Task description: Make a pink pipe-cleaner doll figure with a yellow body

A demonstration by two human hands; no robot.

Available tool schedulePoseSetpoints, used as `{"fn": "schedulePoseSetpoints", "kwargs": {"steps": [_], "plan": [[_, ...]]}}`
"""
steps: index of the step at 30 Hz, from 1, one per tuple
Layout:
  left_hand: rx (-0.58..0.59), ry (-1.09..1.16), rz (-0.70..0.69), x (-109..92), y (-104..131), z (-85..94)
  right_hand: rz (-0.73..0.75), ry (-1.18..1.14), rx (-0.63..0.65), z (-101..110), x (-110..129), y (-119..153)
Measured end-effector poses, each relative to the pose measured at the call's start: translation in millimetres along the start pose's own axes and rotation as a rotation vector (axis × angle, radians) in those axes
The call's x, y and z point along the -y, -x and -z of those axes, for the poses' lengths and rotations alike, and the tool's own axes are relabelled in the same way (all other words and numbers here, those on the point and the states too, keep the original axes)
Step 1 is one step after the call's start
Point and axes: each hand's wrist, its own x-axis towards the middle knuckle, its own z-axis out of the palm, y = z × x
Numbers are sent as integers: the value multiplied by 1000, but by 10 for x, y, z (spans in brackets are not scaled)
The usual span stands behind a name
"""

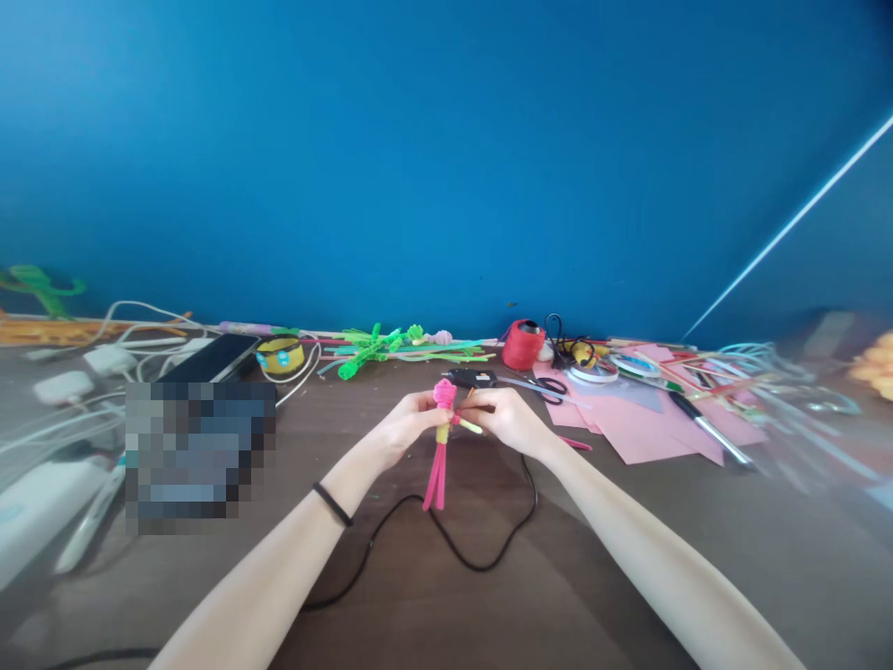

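Between my hands stands a small upright figure of pipe cleaners [444, 395], with a coiled pink top, a yellow middle and pink strands hanging down. My left hand [408, 426] is closed, pinching it around the middle. On its other side my right hand [508, 416] is closed too, its fingertips together at a short side piece that ends in pale yellow. Part of that piece is hidden by the fingers. Just behind my hands lie a black glue gun [475, 378] and a pair of scissors [553, 388]. A black cord [481, 567] loops across the table below the figure.
Green pipe cleaners [377, 346] lie along the blue wall [446, 167]. A red thread spool [523, 346] stands right of them. Pink paper sheets [648, 428] and a pen [712, 430] lie on the right. Left are a yellow tape roll [280, 356], white chargers [62, 387] and a dark phone [209, 360].
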Motion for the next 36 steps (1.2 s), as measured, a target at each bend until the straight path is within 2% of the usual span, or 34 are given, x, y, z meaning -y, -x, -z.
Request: {"fn": "schedulePoseSetpoints", "kwargs": {"steps": [3,6,9,11,14,16,18,21,24,29,32,36], "plan": [[-8,-163,2,-8,-2,-14,67,135,-112,71,46,-4],[-150,-295,-54,25,-27,-3,126,240,-226,88,143,18],[-286,-404,-126,72,-52,24,156,273,-268,36,249,60],[-358,-410,-138,88,-65,40,148,260,-274,-32,293,85],[-421,-256,-117,86,-83,59,125,201,-287,-155,292,100],[-411,-87,-108,80,-95,72,84,154,-283,-228,256,94],[-354,56,-95,76,-102,84,29,99,-251,-273,206,81],[-250,154,-68,68,-96,89,-41,-2,-170,-279,133,64],[-210,189,-61,51,-80,78,-108,-115,-135,-247,76,55],[-267,236,-69,55,-84,78,-190,-429,-85,-236,37,39],[-274,234,-62,60,-81,85,-178,-532,-82,-245,49,37],[-229,162,-13,42,-55,89,-135,-557,-78,-247,63,55]]}}
